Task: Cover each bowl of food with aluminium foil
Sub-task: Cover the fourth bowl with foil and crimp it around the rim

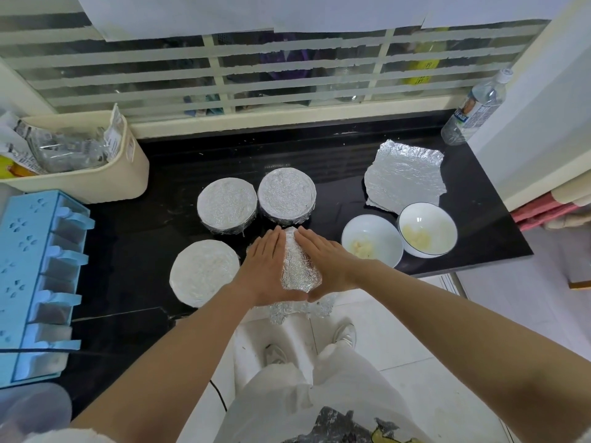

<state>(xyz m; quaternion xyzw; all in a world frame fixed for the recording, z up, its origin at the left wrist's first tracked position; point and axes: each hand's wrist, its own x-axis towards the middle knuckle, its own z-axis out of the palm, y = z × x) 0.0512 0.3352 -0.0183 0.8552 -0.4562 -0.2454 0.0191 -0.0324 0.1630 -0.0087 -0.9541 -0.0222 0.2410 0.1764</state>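
The black tabletop (144, 251) carries everything. Both forearms (179, 346) reach in from the lower edge of the view and converge toward the tabletop's front edge, wrists straight and palms down.

The left grip (267, 266) and the right grip (323, 263) are fully open. Their fingers are straight and held together, and they press flat on a crumpled foil sheet (299, 266). Neither curls round or pinches anything. The fingertips nearly meet at the far end and the thumb tips meet at the near end, so the two frame a wedge of foil between them. Foil and hands hide what lies beneath. The sheet's ragged near edge hangs past the tabletop's front edge.

A spare foil sheet (404, 175) lies flat at the far right, its near corner cut off from view by a bowl rim.

There are three foil-covered bowls (227, 204). Two sit side by side just beyond the fingertips, and one sits left of the left grip.

Two white bowls (428, 219) stand uncovered right beside each other, near the right grip. Each holds pale food (415, 239), too small to identify.
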